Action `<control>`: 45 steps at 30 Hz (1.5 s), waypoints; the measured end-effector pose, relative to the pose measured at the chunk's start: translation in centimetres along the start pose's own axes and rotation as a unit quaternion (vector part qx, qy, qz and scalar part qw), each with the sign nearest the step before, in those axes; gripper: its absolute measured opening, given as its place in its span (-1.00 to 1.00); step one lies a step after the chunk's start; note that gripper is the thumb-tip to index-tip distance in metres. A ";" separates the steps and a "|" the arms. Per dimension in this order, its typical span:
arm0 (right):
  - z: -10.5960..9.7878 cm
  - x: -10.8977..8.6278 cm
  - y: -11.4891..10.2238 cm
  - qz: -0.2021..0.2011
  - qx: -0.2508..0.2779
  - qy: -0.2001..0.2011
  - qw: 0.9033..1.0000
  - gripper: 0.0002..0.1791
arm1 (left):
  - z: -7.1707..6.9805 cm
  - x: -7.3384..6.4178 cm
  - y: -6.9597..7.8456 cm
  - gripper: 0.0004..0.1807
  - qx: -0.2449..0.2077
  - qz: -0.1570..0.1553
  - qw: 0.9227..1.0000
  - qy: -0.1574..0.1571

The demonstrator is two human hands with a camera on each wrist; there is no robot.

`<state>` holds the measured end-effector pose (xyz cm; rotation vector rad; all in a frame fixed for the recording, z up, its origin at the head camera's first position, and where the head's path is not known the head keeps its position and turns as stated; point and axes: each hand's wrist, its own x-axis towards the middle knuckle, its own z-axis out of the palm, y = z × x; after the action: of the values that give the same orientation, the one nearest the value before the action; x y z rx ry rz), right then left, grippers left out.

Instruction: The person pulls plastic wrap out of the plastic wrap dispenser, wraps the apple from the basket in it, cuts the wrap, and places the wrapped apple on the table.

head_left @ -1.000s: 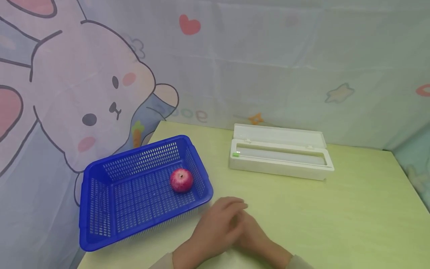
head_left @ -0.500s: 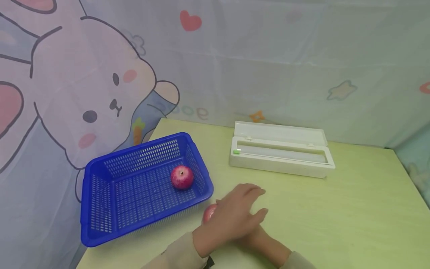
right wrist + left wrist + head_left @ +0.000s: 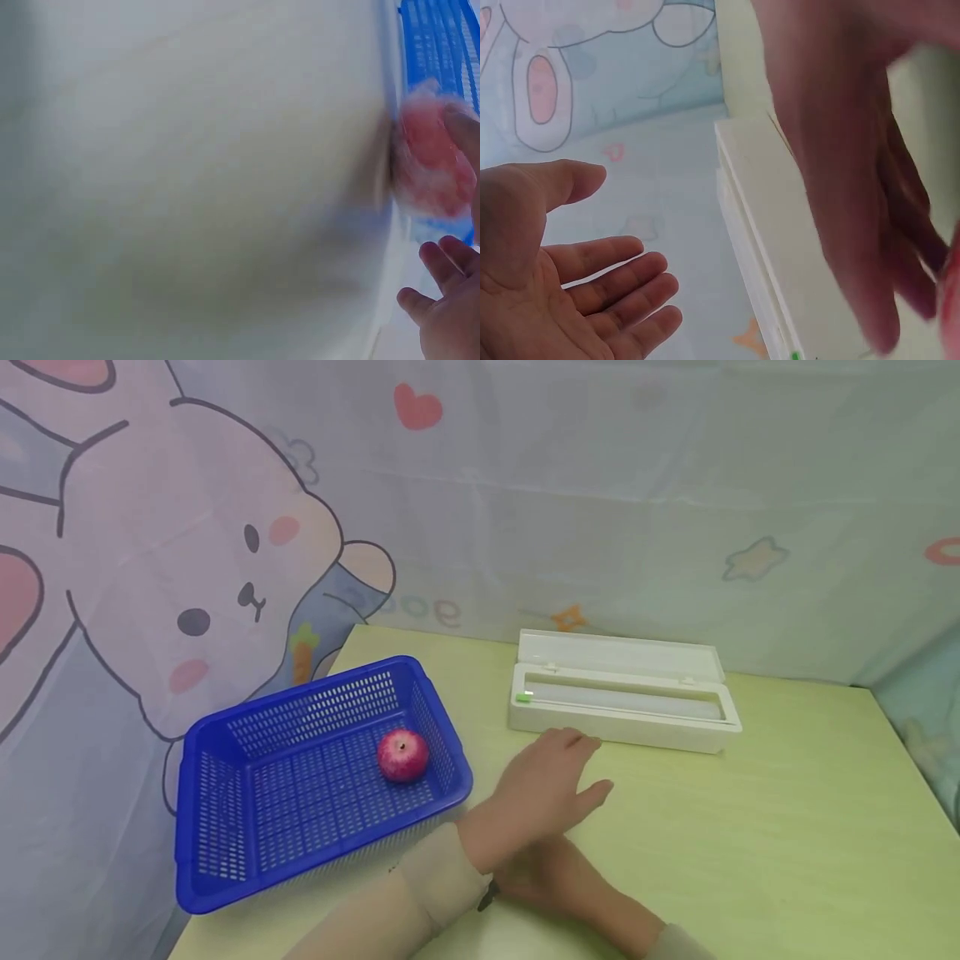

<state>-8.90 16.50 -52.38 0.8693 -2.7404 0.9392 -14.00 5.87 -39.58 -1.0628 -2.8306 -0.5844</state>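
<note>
My left hand (image 3: pixel 536 789) reaches across in front of the white box, back upward in the head view. In the left wrist view its palm (image 3: pixel 525 262) shows, with fingers spread and holding nothing. Below it, my right hand (image 3: pixel 558 881) is partly covered by the left forearm. The right wrist view shows a red apple (image 3: pixel 431 154) with a shiny clear film over it, blurred. My right thumb (image 3: pixel 466 135) lies on this apple, while several right fingertips (image 3: pixel 442 266) show lower down. In the head view the left arm hides this apple.
A blue perforated basket (image 3: pixel 360 852) stands at left with another red apple (image 3: pixel 402 755) inside. A long white box (image 3: pixel 622 735), lid raised, holds a whitish roll (image 3: pixel 622 700) and has a green tab (image 3: pixel 524 697). A printed curtain (image 3: pixel 600 510) hangs behind the yellow-green table (image 3: pixel 810 827).
My left hand has moved up and right from the right hand, toward the white box. The apple that showed beside the left wrist half a second ago is now hidden in the head view.
</note>
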 end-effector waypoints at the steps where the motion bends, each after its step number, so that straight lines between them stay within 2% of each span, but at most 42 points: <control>1: -0.7 -0.4 0.3 -0.003 0.007 0.007 1.000 -0.33 | -0.2 0.5 0.0 -0.46 0.008 -0.006 1.000 -0.007; 5: -4.0 -1.9 1.7 -0.004 -0.015 0.025 1.000 -0.03 | -0.6 3.0 -0.3 -0.46 0.049 -0.022 0.998 -0.037; 12: -10.6 -3.1 4.9 0.011 -0.080 0.075 0.994 -0.19 | 0.0 7.5 -1.5 -0.61 0.135 -0.058 0.985 -0.094; 17: -14.6 -2.8 7.8 0.019 -0.128 0.104 0.986 -0.21 | 1.5 9.6 -2.6 -0.74 0.171 -0.065 0.977 -0.112; 21: -16.9 -1.9 10.3 0.014 -0.167 0.107 0.980 -0.21 | 2.9 11.0 -3.6 -0.75 0.182 -0.079 0.972 -0.126; 25: -18.4 -1.3 12.5 0.009 -0.210 0.096 0.973 -0.23 | 4.1 11.8 -4.4 -0.77 0.198 -0.084 0.967 -0.135; 30: -19.6 -0.9 14.8 0.017 -0.251 0.076 0.965 -0.30 | 4.8 12.2 -5.0 -0.79 0.229 -0.071 0.962 -0.132; 38: -20.0 -1.6 17.0 0.039 -0.269 0.044 0.961 -0.38 | 5.7 11.7 -5.5 -0.77 0.266 -0.049 0.952 -0.145; 45: -20.1 -1.0 18.3 0.034 -0.269 0.035 0.962 -0.47 | 5.6 11.7 -5.7 -0.77 0.276 -0.042 0.951 -0.134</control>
<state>-19.66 40.68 -46.21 0.6278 -2.7546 0.1922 -26.19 11.25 -44.42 -0.9672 -2.9795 0.3742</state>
